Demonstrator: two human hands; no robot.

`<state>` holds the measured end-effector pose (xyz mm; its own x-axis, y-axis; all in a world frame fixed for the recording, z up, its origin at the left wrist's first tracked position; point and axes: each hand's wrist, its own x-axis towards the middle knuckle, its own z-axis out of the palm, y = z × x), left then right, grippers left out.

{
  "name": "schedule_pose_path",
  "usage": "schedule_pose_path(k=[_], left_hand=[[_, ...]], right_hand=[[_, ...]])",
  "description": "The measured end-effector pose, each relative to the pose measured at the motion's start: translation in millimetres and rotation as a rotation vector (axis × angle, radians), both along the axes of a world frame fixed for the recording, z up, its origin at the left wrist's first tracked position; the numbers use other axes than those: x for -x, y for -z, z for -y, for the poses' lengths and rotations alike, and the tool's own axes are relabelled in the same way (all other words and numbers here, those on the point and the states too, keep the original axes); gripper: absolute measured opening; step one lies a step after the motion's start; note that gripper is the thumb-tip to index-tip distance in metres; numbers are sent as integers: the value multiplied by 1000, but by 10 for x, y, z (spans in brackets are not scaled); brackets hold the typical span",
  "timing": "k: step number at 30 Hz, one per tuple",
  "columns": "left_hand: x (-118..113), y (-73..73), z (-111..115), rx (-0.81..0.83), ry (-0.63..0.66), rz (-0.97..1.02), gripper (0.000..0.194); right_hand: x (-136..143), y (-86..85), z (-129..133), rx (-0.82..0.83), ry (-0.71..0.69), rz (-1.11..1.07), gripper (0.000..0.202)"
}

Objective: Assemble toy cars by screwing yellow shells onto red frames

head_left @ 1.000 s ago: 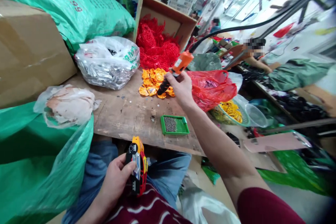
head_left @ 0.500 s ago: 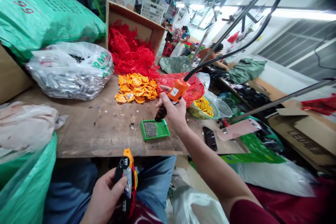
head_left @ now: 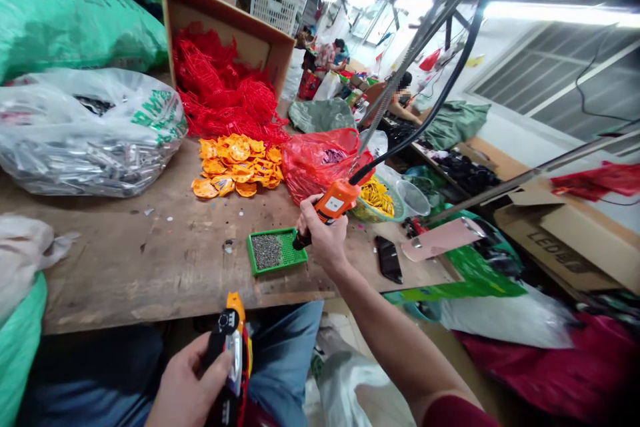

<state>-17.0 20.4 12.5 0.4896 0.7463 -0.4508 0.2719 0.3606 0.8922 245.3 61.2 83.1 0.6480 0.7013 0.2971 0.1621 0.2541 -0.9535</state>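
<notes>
My right hand [head_left: 325, 233] is wrapped around an orange and black electric screwdriver [head_left: 335, 201] with a black cable running up from its top. The screwdriver's dark tip end is tilted down at the right part of a green tray [head_left: 277, 268]. Small grey screws [head_left: 267, 251] cover the left part of that tray. Low in the view, above my lap, my left hand [head_left: 193, 373] grips a toy-like plastic assembly [head_left: 235, 360] in black, orange, red and silver; its exact kind cannot be made out. Orange plastic parts [head_left: 240, 163] lie heaped behind the tray.
A wooden box [head_left: 227, 3] of red plastic parts lies on its side at the back. A clear bag [head_left: 95, 140] of silvery parts sits left. A red bag [head_left: 315, 167], a basket of yellow parts [head_left: 377, 195], a phone [head_left: 389, 260] and a pink object [head_left: 443, 239] stand right.
The screwdriver has gone from nearly upright to more tilted, its tip end still at the green tray. My left hand keeps the plastic assembly above my lap. The whole view has shifted a little.
</notes>
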Motion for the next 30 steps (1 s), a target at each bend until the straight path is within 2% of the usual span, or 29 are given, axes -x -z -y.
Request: schedule_pose_path(k=[8,30], left_hand=[[-55,59,7,-49,38,-29,29],[-95,46,28,-8,81,-80,35]], right_hand=[[-195,68,99,2,76,-20,29],[-267,220,125,-81,41,-76,25]])
